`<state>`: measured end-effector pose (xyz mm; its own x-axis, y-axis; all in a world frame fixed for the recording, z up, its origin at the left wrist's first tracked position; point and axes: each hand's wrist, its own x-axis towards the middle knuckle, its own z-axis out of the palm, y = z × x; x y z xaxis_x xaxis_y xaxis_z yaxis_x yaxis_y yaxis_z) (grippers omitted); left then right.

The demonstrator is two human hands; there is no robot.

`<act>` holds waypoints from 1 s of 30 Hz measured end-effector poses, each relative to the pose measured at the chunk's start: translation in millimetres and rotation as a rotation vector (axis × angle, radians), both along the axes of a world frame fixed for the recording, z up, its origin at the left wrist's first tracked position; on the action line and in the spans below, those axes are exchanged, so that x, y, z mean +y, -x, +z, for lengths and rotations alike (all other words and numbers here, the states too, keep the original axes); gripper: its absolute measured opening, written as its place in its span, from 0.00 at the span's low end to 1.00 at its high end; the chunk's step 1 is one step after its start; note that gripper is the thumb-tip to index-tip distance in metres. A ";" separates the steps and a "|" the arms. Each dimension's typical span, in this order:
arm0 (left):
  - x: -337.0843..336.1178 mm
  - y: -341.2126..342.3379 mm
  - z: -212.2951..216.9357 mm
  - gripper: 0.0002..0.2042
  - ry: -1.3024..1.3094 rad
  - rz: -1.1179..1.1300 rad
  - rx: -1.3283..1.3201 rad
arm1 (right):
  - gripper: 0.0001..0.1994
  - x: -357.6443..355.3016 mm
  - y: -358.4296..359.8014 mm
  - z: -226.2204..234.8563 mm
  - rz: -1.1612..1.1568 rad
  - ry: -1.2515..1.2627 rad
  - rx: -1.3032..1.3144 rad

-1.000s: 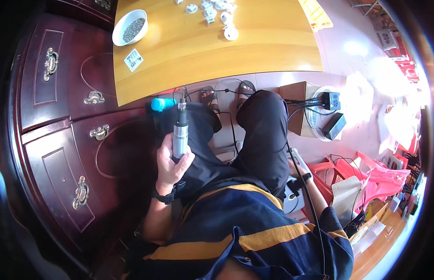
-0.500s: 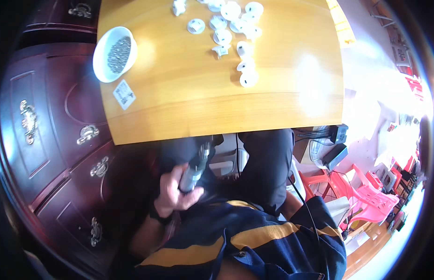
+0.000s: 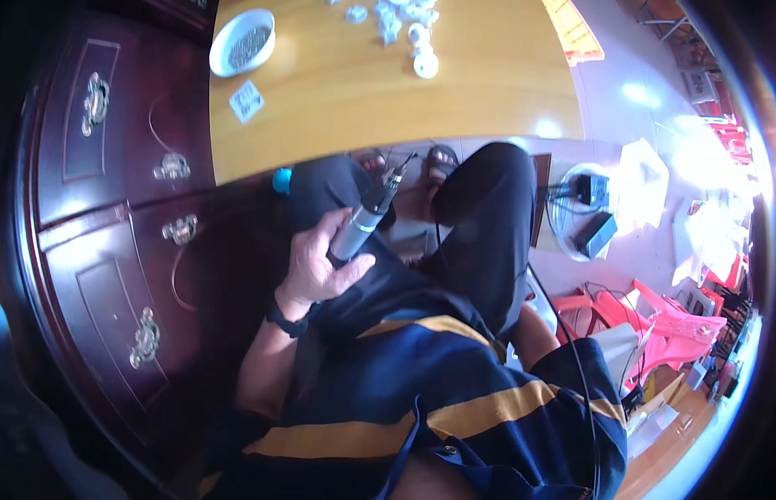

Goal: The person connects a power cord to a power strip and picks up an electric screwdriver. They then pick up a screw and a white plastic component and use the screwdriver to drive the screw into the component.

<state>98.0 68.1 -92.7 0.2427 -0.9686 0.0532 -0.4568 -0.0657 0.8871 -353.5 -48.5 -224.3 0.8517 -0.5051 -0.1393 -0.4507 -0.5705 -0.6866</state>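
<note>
My left hand (image 3: 313, 262) is wrapped round the grey body of an electric screwdriver (image 3: 355, 235), with its thumb laid along the side. The tool's black nose and thin bit tilt up and to the right, above my lap and short of the table. Of my right arm only the forearm (image 3: 534, 335) shows, low beside my right thigh; the hand itself is hidden. On the wooden table (image 3: 346, 125) lie several round white plastic parts (image 3: 425, 65), near the far edge of the view. An oval white bowl (image 3: 222, 63) there holds many small metal pieces, probably screws.
A small printed paper (image 3: 246, 102) lies by the bowl. Dark red drawers (image 3: 88, 175) with metal handles stand close on my left. Black power adapters (image 3: 595, 233) and cables are on the floor at right, near pink plastic chairs (image 3: 671, 329). A cord runs down my right side.
My view has tipped downward, so the table sits higher in it and more of my lap and feet shows. The screwdriver stays in my left hand, its bit now plainly visible.
</note>
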 end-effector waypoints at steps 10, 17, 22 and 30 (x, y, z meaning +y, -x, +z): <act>-9.6 -24.5 31.0 0.24 -0.624 -0.425 -0.370 | 0.06 33.1 14.0 14.5 -0.008 -0.021 0.094; -113.2 25.6 -32.6 0.15 -1.088 -0.989 -0.802 | 0.05 22.7 28.8 6.7 -0.025 -0.096 0.153; -155.5 27.4 -112.3 0.26 -1.483 -1.159 -0.339 | 0.05 10.0 33.9 -12.8 -0.052 -0.180 0.168; -165.5 51.6 -162.5 0.21 -1.473 -1.158 -0.422 | 0.04 18.8 52.9 -27.3 -0.138 -0.296 0.229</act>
<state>46.5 -97.4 -255.3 -0.2653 0.0478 -0.9630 -0.9604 -0.1011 0.2596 -406.4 -29.7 -251.6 0.7088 -0.5223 -0.4741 -0.6696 -0.2869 -0.6851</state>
